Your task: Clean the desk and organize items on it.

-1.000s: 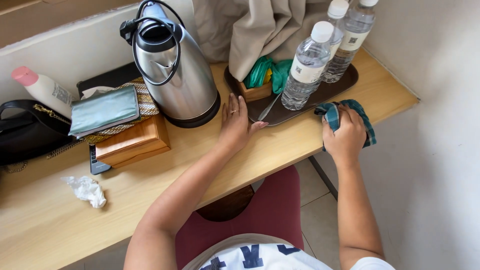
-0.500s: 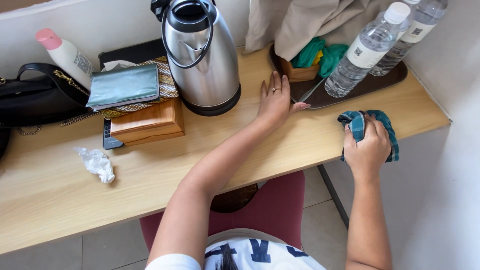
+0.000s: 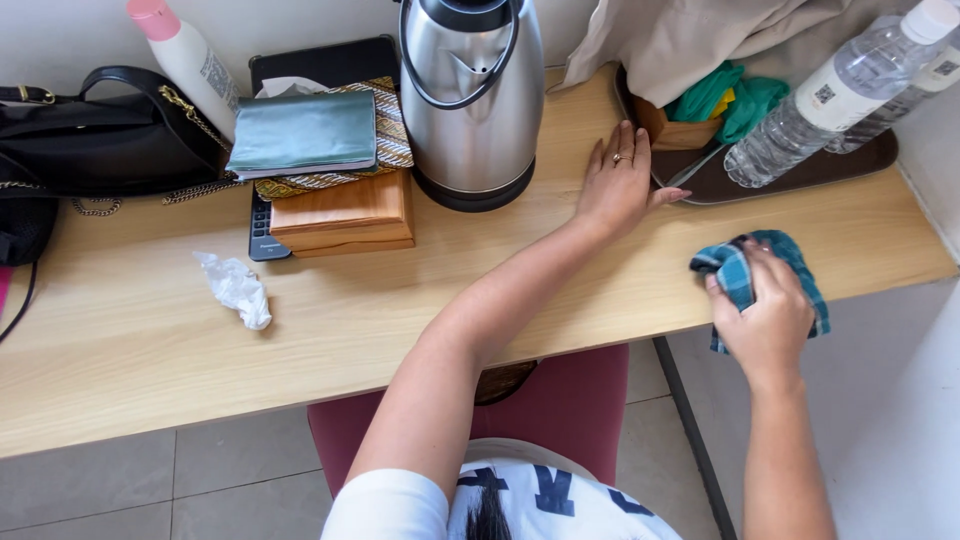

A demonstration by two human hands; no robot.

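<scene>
Since the earlier frame the right hand (image 3: 768, 318) had drawn the cloth (image 3: 745, 268) back from beside the tray toward the front edge of the desk (image 3: 400, 330), while the left hand (image 3: 618, 185) had stayed flat in its place. The cloth, a teal checked rag, lay bunched at the right end of the desk, partly over its edge, with the right hand's fingers curled around it and holding it. It looked soft, light and limp, likely to fold and slide easily under pressure; a bunched grip from above seemed the natural hold. The left hand rested palm down with its fingers spread wide, holding nothing, its thumb touching the rim of the dark tray (image 3: 800, 175).

On the tray stood two water bottles (image 3: 820, 105) and a small wooden box (image 3: 680, 130) with green cloth in it, under a hanging beige cloth (image 3: 700, 40). Left of the hand stood a steel kettle (image 3: 470, 100), then a wooden box (image 3: 345, 212) with a green wallet (image 3: 300, 135) on top, a pink-capped bottle (image 3: 185, 60) and a black bag (image 3: 90, 140). A crumpled tissue (image 3: 235, 288) lay well apart on the open desk. The tray and kettle stood closest, crowding the back of the desk.
</scene>
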